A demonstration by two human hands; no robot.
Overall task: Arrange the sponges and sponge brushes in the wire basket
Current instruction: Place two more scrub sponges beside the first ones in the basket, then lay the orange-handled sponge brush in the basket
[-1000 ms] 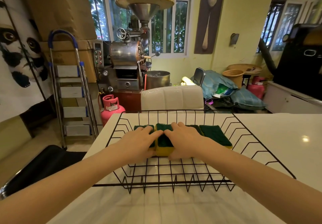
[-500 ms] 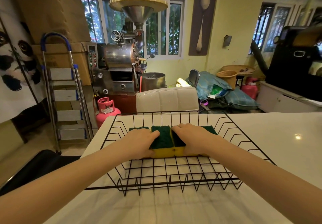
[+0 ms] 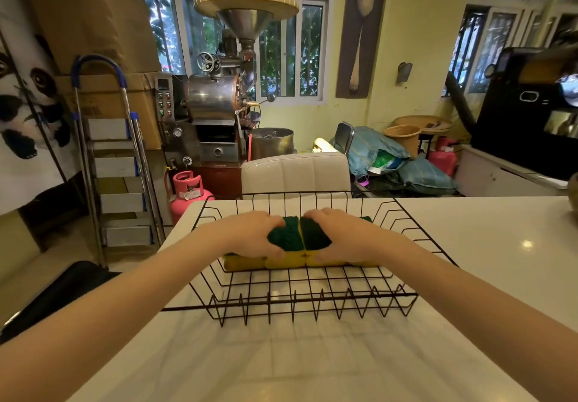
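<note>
Wire basket [image 3: 312, 300]: you have the black wire basket on the white countertop [image 3: 469, 245], its zigzag front edge towards you and its far rail near the counter's back edge.
Sponges [image 3: 298, 239]: a row of yellow sponges with dark green scouring tops lies across the basket floor, side by side and touching. Two in the middle show clearly, meeting at a seam between your hands; the ends of the row poke out beyond each wrist.
Left hand [image 3: 250, 232]: your left hand lies palm down over the left part of the row, fingers curled over the far edge and thumb against the near yellow face, gripping the left middle sponge.
Right hand [image 3: 344, 234]: your right hand mirrors it on the right part of the row, fingers bent over the green top and thumb on the yellow side, clasping the right middle sponge.
Sponge count: you cannot tell how many sponges sit under your palms.
Beyond the counter: a white padded chair back [image 3: 295, 172] stands just behind the basket, and a pink gas cylinder [image 3: 187, 189] stands on the floor to the left.
</note>
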